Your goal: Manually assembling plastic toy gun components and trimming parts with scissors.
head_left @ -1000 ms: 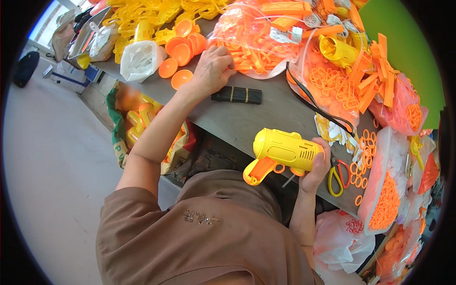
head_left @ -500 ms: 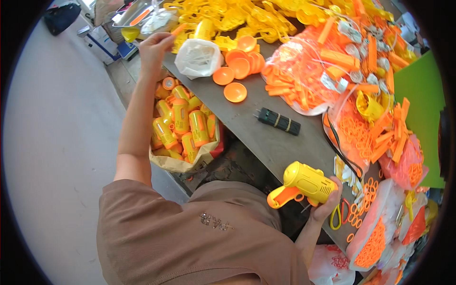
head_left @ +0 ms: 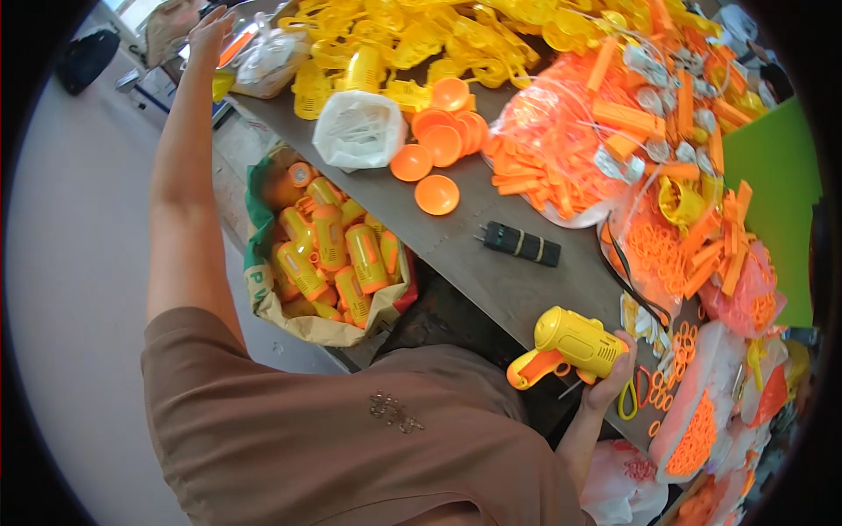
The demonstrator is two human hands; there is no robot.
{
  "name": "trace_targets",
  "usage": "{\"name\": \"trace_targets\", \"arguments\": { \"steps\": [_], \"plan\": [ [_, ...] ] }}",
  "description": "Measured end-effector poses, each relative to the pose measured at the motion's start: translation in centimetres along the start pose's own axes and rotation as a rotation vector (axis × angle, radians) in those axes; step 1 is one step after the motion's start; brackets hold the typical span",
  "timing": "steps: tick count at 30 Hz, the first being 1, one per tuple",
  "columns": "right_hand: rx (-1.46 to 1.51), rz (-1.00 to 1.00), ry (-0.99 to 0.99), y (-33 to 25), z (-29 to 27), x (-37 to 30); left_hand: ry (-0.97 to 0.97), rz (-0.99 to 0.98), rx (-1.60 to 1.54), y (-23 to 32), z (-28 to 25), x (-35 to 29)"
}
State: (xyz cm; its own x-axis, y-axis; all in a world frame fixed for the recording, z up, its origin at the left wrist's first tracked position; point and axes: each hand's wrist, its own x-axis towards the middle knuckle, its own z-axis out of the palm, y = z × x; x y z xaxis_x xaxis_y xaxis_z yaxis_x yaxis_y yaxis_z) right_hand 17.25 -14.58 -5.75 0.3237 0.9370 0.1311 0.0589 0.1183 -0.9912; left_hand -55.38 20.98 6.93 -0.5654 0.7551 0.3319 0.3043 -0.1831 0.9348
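Note:
My right hand (head_left: 612, 377) is closed around the end of a yellow toy hair dryer (head_left: 574, 342) with an orange handle, over the table's near edge. A thin metal rod sticks out below the toy. My left arm stretches to the far left, where my left hand (head_left: 210, 31) is at the rim of the view, beside a tray (head_left: 256, 22) with an orange strip (head_left: 235, 48) in it. Its fingers are small and blurred, so whether they hold anything cannot be made out. Nearby stands a white bag (head_left: 358, 131) of thin clear pieces.
A paper bag (head_left: 333, 331) full of yellow-orange toys stands below the table's left edge. Orange cups (head_left: 437, 195), a banded black bundle (head_left: 522, 244), yellow parts (head_left: 421, 35), orange strips (head_left: 535, 167) and scissors (head_left: 628, 401) lie on the table. A green panel (head_left: 772, 202) rises right.
My left hand has moved farther left, from beside the white bag to the tray. The orange piece in its fingers no longer shows. My right hand still holds the toy; the view has shifted slightly.

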Motion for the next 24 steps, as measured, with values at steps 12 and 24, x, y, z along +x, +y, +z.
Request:
{"name": "trace_targets", "arguments": {
  "steps": [12,24],
  "plan": [
    [0.022,-0.042,-0.029,1.1,-0.9,0.2,-0.841,0.883,0.345,6.6,23.5,-35.6],
    [-0.046,-0.149,-0.024,2.3,-1.7,0.0,-0.784,0.814,0.580,4.8,30.0,-39.8]
  ]
}}
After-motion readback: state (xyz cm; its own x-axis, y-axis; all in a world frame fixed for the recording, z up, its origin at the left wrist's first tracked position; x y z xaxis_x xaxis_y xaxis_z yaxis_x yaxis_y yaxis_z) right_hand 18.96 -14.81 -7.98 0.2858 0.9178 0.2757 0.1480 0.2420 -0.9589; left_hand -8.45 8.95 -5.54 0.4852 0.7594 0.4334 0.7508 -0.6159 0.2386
